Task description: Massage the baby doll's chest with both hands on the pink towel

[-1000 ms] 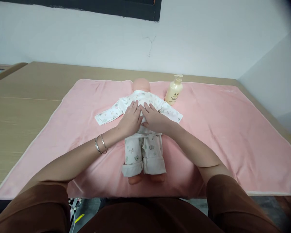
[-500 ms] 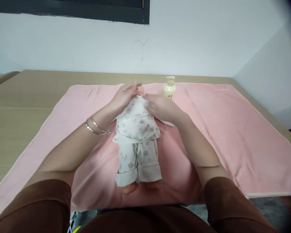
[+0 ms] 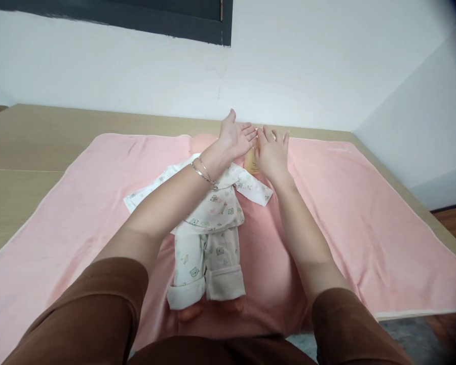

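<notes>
A doll (image 3: 217,210) lies on its back in a white printed top and trousers with turned-up cuffs. Above its shoulder, my left hand (image 3: 237,136) is held palm up, fingers stretched out and nothing on the palm that I can see. My right hand (image 3: 272,154) is at the top of a pale yellow pump bottle (image 3: 251,165), its fingers spread and covering the pump head; whether it presses down is hidden. The fingertips of both hands are close together. My left forearm crosses the doll's chest and hides part of the top.
Beneath the doll a pink blanket (image 3: 349,218) covers much of the wooden table (image 3: 34,137). A white wall (image 3: 289,66) rises behind the table's back edge, with a dark frame (image 3: 197,23) at upper left.
Both hands have moved right, away from the doll's upper body, to the pump bottle. The left hand has turned palm up. The doll's sleeves now show spread to both sides.
</notes>
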The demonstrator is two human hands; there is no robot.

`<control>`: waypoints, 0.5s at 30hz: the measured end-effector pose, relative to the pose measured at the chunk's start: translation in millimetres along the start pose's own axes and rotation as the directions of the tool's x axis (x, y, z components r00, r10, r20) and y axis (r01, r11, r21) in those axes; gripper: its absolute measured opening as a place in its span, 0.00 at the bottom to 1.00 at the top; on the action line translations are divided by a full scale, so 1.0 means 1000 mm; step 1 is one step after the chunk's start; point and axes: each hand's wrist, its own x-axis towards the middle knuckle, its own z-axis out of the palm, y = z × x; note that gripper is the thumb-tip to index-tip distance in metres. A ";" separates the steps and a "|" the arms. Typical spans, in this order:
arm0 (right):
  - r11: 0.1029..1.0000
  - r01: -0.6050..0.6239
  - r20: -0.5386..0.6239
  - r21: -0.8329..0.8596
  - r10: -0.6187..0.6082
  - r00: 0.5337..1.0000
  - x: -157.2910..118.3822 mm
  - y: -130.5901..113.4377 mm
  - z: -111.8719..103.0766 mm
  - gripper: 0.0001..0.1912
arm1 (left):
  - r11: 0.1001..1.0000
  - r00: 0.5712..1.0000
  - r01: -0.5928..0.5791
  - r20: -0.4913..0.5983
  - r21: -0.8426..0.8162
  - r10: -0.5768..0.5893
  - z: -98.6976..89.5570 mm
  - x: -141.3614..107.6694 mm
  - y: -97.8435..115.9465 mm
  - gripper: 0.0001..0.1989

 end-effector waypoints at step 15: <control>0.926 -0.319 -0.037 -0.204 0.318 0.947 0.023 -0.059 -0.006 0.25 | 0.991 1.000 0.008 -0.021 0.136 -0.005 -0.031 -0.063 0.018 0.37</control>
